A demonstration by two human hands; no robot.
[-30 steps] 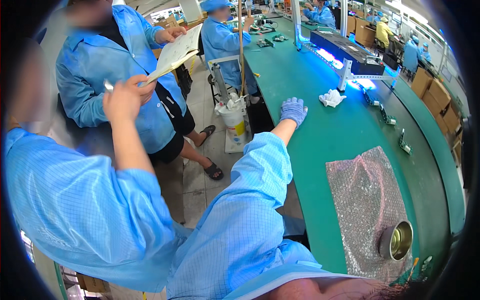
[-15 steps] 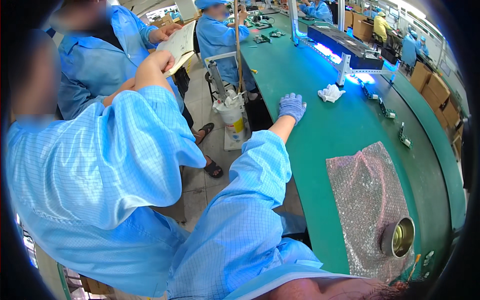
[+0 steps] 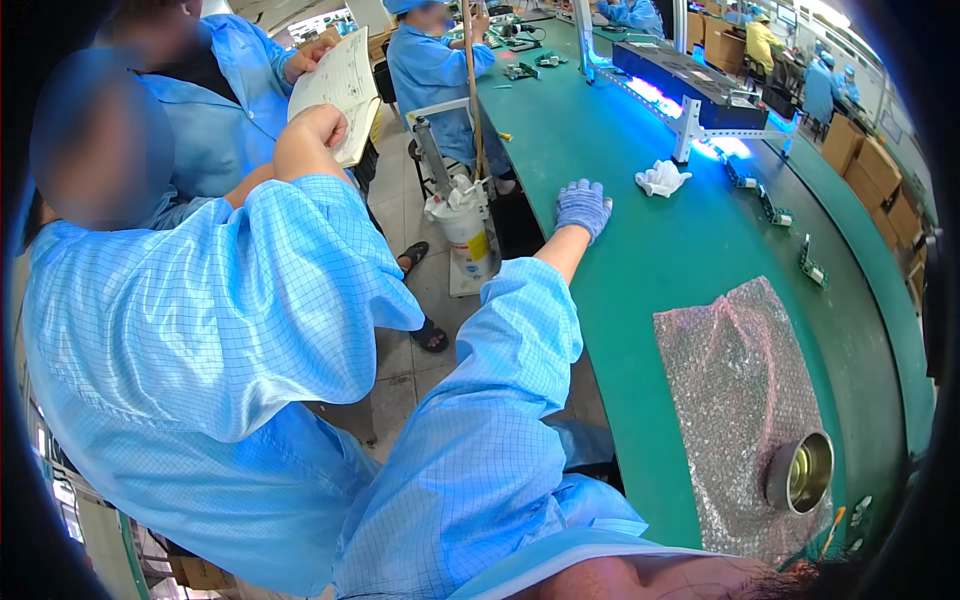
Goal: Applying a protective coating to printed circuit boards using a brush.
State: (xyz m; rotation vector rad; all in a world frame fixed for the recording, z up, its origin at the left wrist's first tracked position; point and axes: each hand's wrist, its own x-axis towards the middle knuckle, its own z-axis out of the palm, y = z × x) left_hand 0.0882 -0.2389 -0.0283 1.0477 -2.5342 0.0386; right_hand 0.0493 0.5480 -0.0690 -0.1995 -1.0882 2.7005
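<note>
My left hand [image 3: 583, 212], in a blue-grey knit glove with the thumb tip bare, rests palm down on the green tabletop [image 3: 630, 260] near its left edge. Its fingers are stretched forward and it holds nothing. Beyond it to the right lies a crumpled white cloth or glove [image 3: 662, 179], apart from my fingers. My right hand is out of view. Closer to me, a sheet of bubble wrap [image 3: 730, 380] is spread on the table. A round metal tin [image 3: 800, 474] lies tilted on it, its open mouth showing.
Beside me a co-worker in a blue coat [image 3: 200, 310] points at a notebook [image 3: 345, 90] held by another person. A lit frame [image 3: 690, 85] straddles the line; several small circuit boards [image 3: 775, 212] lie past it. A white bucket [image 3: 465, 235] stands on the floor.
The notebook has shifted left and shows more of its open pages. The co-worker beside me has moved their head rightward toward it. My left hand stays put on the table.
</note>
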